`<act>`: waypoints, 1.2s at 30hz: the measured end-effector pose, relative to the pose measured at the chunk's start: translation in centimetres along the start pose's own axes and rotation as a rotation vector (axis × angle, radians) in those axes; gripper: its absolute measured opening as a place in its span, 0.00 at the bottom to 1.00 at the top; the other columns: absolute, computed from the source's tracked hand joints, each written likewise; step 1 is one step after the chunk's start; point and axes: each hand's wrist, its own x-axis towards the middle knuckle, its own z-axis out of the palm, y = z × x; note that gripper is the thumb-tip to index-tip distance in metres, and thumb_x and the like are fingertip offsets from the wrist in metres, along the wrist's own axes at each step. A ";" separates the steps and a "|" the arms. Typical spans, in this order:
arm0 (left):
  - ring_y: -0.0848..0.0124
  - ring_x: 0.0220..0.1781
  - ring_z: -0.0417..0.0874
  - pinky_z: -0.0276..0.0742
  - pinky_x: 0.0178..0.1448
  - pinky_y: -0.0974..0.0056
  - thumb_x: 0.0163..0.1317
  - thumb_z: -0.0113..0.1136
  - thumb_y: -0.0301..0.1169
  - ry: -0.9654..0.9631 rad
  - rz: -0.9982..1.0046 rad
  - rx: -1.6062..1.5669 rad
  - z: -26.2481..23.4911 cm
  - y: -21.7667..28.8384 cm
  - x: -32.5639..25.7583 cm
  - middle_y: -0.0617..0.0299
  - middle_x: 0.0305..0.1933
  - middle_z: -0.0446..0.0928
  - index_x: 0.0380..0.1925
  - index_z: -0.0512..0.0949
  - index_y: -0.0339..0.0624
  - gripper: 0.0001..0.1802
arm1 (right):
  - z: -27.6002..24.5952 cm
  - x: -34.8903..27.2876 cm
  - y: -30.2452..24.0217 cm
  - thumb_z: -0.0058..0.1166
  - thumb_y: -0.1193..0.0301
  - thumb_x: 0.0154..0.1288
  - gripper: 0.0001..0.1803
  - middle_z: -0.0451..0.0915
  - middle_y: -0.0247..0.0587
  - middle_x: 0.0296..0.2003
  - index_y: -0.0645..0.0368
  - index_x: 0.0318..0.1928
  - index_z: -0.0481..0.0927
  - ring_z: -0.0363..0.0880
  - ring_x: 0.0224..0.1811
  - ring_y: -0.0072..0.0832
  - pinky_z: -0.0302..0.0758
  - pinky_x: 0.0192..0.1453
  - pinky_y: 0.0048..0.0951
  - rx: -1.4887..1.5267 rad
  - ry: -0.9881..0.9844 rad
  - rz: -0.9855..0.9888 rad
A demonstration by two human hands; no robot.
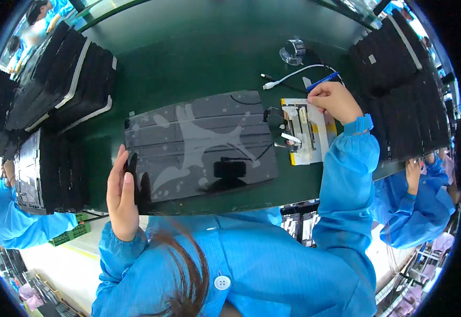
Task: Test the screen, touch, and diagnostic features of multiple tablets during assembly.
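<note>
A dark, glossy flat panel [214,153], covered in patches of clear film and reflections, lies on the green table. My left hand [122,198] is at its left edge, fingers stretched out and thumb apart. Right of the panel sits a small flat assembly [303,137] with yellow edges, a pale board and a whitish strip; short leads [274,111] run between it and the panel. Over its top right corner, my right hand [339,103] pinches with thumb and forefinger; what is between the fingertips cannot be made out. A blue stick-like tool [325,80] lies just behind them.
A white cable [294,76] with a plug and a clear tape roll [294,52] lie behind the assembly. Tall stacks of black panels stand at the left [67,79] and right [394,90]. Co-workers in blue sleeves are on both sides, one hand [413,174] by the right stack.
</note>
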 end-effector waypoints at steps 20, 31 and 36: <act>0.58 0.59 0.68 0.63 0.62 0.57 0.65 0.42 0.44 -0.156 -0.197 -0.856 -1.9 2.2 5.2 0.43 0.62 0.61 0.60 0.58 0.35 0.29 | -0.2 -0.4 1.1 0.61 0.69 0.53 0.09 0.79 0.35 0.25 0.62 0.33 0.82 0.74 0.26 0.20 0.70 0.29 0.23 -0.047 0.043 -0.069; 0.58 0.42 0.82 0.80 0.47 0.56 0.65 0.37 0.55 -0.324 -0.742 -0.881 1.8 3.4 11.4 0.48 0.46 0.77 0.48 0.73 0.36 0.32 | 4.6 -6.8 -4.3 0.63 0.64 0.49 0.13 0.77 0.44 0.30 0.59 0.28 0.76 0.76 0.37 0.40 0.71 0.42 0.37 -0.062 0.553 -0.394; 0.59 0.44 0.81 0.79 0.49 0.57 0.66 0.36 0.56 -0.402 -0.647 -1.002 3.6 3.9 11.6 0.50 0.48 0.77 0.49 0.72 0.37 0.33 | 11.3 -14.0 -8.7 0.64 0.61 0.46 0.19 0.68 0.52 0.53 0.57 0.32 0.70 0.62 0.59 0.50 0.55 0.63 0.55 -0.149 0.528 -0.768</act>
